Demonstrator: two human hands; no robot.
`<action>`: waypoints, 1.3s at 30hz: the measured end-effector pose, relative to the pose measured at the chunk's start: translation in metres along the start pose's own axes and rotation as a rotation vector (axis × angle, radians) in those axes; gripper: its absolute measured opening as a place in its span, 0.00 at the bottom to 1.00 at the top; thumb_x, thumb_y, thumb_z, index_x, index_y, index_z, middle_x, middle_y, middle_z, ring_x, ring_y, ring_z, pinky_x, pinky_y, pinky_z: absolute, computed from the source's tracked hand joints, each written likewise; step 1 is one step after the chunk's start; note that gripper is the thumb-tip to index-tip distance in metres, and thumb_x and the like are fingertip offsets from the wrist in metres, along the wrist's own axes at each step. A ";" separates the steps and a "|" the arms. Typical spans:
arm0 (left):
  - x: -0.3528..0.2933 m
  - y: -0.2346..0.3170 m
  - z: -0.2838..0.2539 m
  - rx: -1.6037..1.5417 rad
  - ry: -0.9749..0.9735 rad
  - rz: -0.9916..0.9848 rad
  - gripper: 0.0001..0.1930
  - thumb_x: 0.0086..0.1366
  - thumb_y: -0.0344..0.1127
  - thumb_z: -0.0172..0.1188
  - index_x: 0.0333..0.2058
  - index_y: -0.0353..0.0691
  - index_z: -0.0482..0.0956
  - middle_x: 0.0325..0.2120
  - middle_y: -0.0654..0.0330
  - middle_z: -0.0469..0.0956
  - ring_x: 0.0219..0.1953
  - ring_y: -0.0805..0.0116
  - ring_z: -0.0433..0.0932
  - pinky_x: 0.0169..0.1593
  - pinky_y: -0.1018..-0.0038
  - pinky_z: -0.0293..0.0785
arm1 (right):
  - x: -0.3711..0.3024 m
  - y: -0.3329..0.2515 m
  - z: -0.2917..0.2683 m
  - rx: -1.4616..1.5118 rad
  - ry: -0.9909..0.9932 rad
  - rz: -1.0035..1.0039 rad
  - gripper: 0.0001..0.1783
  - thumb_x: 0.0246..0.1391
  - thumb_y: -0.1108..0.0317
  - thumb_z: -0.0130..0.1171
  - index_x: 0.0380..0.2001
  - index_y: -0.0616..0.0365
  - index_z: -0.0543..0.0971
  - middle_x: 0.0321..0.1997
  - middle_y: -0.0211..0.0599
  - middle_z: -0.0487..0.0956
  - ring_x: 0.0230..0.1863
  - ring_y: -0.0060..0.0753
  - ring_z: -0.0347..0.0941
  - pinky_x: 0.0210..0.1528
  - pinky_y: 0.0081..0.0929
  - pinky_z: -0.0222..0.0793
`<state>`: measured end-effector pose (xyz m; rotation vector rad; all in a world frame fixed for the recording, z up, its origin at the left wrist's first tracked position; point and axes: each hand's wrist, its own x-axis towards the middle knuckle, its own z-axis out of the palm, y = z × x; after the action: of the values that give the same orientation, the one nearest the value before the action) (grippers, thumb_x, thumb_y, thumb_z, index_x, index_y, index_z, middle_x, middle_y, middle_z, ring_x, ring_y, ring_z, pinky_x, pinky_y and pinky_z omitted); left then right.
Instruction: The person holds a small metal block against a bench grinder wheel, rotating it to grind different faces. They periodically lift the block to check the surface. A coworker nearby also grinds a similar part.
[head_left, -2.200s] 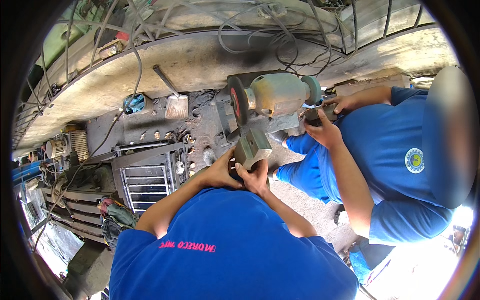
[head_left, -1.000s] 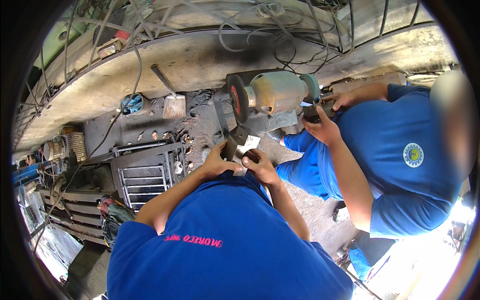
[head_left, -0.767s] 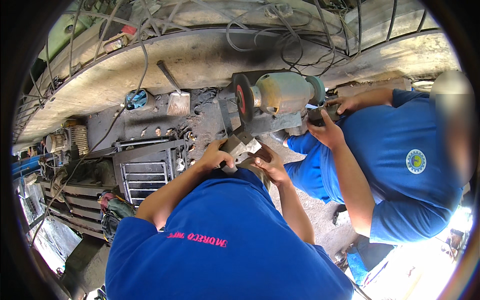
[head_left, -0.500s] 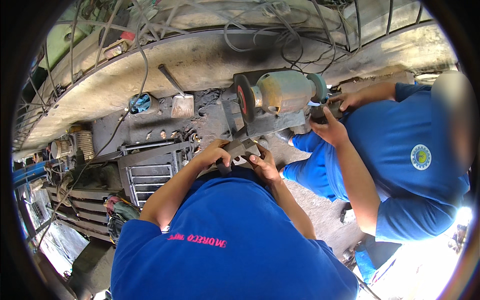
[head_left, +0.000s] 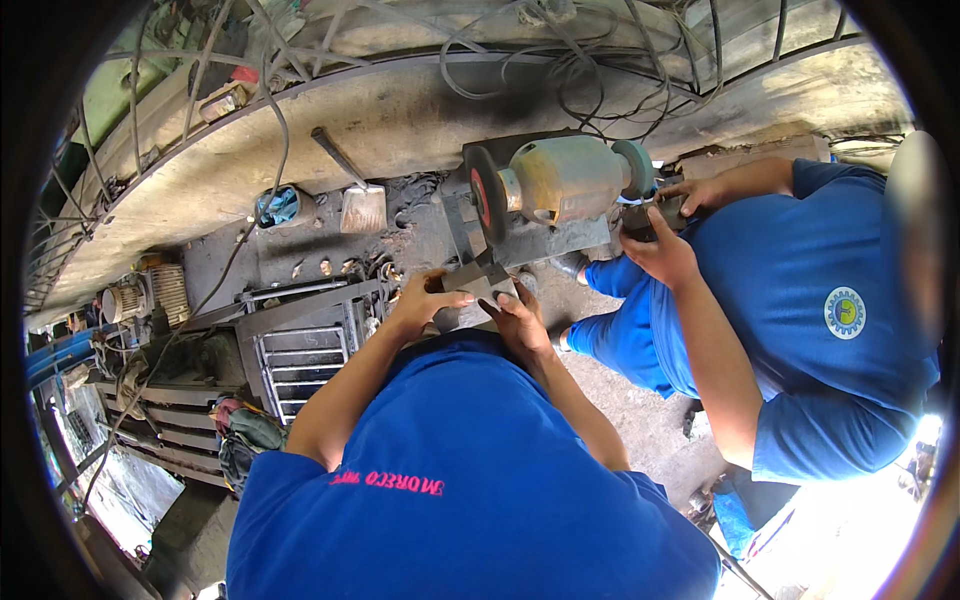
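Note:
In front of my waist, a grey angular metal block [head_left: 472,282] is held between both hands. My left hand [head_left: 422,305] grips its left side, the thumb laid over the near face. My right hand [head_left: 520,318] closes on the right end, fingers partly hidden behind it. Just beyond the block stands a bench grinder [head_left: 565,178] with a wheel at each end. The nearer wheel [head_left: 488,195], with a red centre, is close to the block; whether they touch I cannot tell.
To the right, a co-worker in blue [head_left: 790,300] holds a dark block [head_left: 650,218] by the grinder's other wheel [head_left: 634,170]. A dustpan [head_left: 363,210] and a bucket [head_left: 287,207] stand along the wall. Metal frames [head_left: 305,350] lie left; a cable [head_left: 232,262] hangs there.
The metal block has been turned in my hands, showing a broader face. My left thumb has shifted onto its near side. The co-worker's hands stay by the far wheel.

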<state>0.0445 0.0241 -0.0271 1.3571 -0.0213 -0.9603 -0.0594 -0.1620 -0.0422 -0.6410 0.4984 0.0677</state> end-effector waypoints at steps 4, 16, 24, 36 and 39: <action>0.001 0.009 0.001 0.022 -0.015 0.092 0.25 0.46 0.33 0.74 0.44 0.30 0.79 0.35 0.57 0.81 0.38 0.71 0.77 0.46 0.73 0.71 | 0.006 0.000 -0.002 0.155 -0.008 0.058 0.42 0.53 0.66 0.66 0.65 0.62 0.57 0.60 0.41 0.70 0.65 0.41 0.63 0.72 0.52 0.49; 0.005 0.016 -0.013 -0.052 0.011 0.115 0.31 0.41 0.32 0.67 0.48 0.31 0.76 0.42 0.57 0.79 0.46 0.67 0.75 0.53 0.73 0.68 | 0.013 -0.004 0.000 -0.083 -0.098 -0.028 0.41 0.52 0.62 0.69 0.63 0.66 0.62 0.61 0.41 0.71 0.63 0.36 0.65 0.68 0.41 0.54; 0.011 0.022 -0.016 -0.077 -0.005 0.093 0.27 0.42 0.29 0.65 0.46 0.31 0.77 0.41 0.58 0.79 0.44 0.68 0.76 0.49 0.75 0.69 | 0.014 -0.005 0.005 -0.067 -0.057 0.006 0.35 0.53 0.64 0.67 0.61 0.64 0.67 0.59 0.38 0.74 0.60 0.34 0.66 0.65 0.38 0.55; 0.017 0.027 -0.012 -0.194 0.020 -0.022 0.27 0.45 0.28 0.63 0.48 0.30 0.76 0.41 0.57 0.78 0.43 0.67 0.76 0.48 0.74 0.70 | 0.021 -0.017 0.006 -0.043 0.013 0.056 0.34 0.56 0.67 0.66 0.61 0.72 0.65 0.58 0.45 0.74 0.59 0.35 0.68 0.64 0.33 0.60; 0.017 0.028 -0.007 -0.218 0.074 -0.076 0.28 0.44 0.28 0.64 0.49 0.31 0.75 0.42 0.57 0.78 0.43 0.66 0.76 0.49 0.74 0.70 | 0.023 -0.026 0.006 -0.019 0.001 0.118 0.37 0.55 0.68 0.67 0.62 0.75 0.63 0.59 0.49 0.73 0.60 0.37 0.68 0.65 0.33 0.61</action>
<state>0.0746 0.0175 -0.0147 1.1976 0.1871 -0.9461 -0.0313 -0.1818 -0.0344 -0.6296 0.5371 0.1832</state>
